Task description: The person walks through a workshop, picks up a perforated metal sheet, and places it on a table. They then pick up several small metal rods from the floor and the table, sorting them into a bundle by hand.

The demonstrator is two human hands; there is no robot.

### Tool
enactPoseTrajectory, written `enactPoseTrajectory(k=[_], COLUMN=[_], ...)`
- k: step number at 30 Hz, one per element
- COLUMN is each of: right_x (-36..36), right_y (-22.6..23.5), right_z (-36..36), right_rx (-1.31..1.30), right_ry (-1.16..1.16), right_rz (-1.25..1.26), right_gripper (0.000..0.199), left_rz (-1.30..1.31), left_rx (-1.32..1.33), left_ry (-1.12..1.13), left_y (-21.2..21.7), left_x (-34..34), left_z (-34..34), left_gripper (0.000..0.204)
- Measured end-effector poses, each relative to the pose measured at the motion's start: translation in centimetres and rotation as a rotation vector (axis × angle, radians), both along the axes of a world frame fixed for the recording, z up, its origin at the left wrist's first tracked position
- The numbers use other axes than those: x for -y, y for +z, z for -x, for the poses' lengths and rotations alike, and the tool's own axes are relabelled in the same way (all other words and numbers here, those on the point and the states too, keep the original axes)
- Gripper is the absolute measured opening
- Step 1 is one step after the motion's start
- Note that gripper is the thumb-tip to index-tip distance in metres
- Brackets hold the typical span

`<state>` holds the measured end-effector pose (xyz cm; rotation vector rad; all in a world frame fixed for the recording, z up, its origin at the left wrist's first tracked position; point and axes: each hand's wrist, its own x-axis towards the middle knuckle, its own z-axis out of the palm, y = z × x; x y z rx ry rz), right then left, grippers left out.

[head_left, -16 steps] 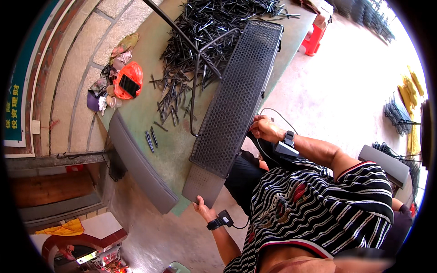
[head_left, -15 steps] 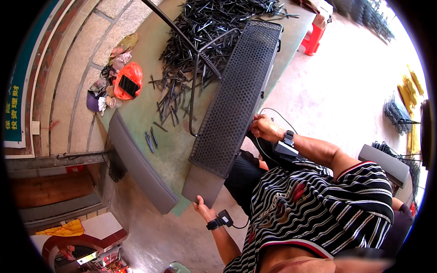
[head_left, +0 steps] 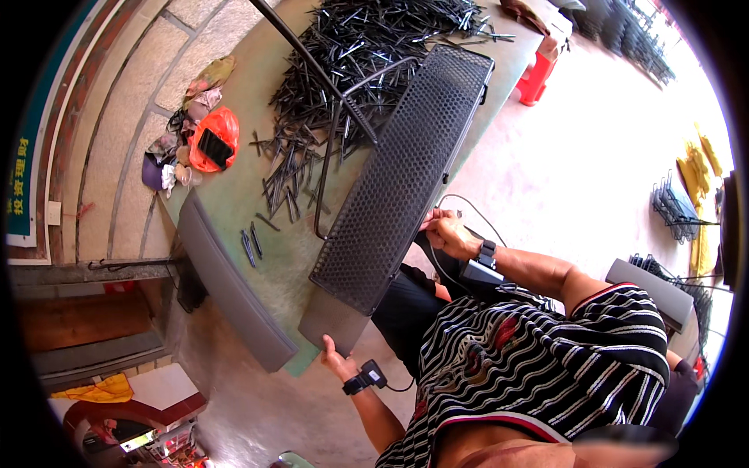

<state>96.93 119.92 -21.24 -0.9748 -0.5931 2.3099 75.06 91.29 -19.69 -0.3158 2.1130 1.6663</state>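
Observation:
A long black perforated mesh panel [head_left: 406, 175] with a thin frame lies slantwise over the near edge of the green table. From under its near-left end sticks out a flat grey strip [head_left: 331, 316]. My left hand [head_left: 338, 360] is closed on that strip's end, thumb on top and fingers underneath. At the long side of the mesh panel, my right hand [head_left: 451, 234] has its fingers pinched together; what they hold is hidden. Bent black metal rods [head_left: 334, 129] rise beside the panel's far side. A curved grey panel [head_left: 234, 285] rests along the table's left end.
A heap of black plastic pieces [head_left: 351, 62] covers the far table. Two loose pieces [head_left: 251, 243] lie nearer. An orange bag [head_left: 216, 129] with a black phone [head_left: 214, 147] sits at the left. A red stool [head_left: 535, 78] stands beyond the table's right edge.
The mesh panel has tilted slightly, its near end shifting left and its far end a little right and toward me. Both hands moved slightly left with it, and the whole view shifted a little.

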Motion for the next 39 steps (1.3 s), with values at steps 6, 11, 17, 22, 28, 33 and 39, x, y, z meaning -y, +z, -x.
enactPoseTrajectory(k=[6, 11, 17, 22, 28, 33, 39], right_x=[1.2, -0.5, -10.5, -17.2, -21.6, -19.3, -18.4], right_y=[1.1, 2.1, 2.5, 2.7, 2.0, 3.3, 3.2], right_z=[0.5, -2.3, -10.2, -10.7, -13.3, -12.7, -12.8], right_rx=[0.006, 0.107, 0.656, 0.497, 0.121, 0.031, -0.001], right_ry=[0.045, 0.442, 0.218, -0.267, -0.139, -0.231, -0.180], right_rz=[0.063, -0.127, -0.506, -0.547, -0.086, -0.071, -0.074], right_gripper=[0.011, 0.012, 0.024, 0.032, 0.010, 0.018, 0.020], left_rz=[0.158, 0.285, 0.296, 0.325, 0.460, 0.570, 0.766], left_rx=[-0.046, 0.038, 0.081, -0.053, -0.150, -0.155, -0.213], left_ry=[-0.089, -0.117, -0.146, -0.147, -0.163, -0.310, -0.542], left_y=[1.5, 2.6, 2.6, 2.5, 3.0, 2.6, 2.6], left_x=[0.7, -0.4, -0.2, -0.6, -2.0, -3.0, -5.0], left_z=[1.5, 1.8, 2.8, 2.4, 4.9, 8.8, 13.4], left_gripper=[0.041, 0.043, 0.045, 0.044, 0.042, 0.043, 0.039])
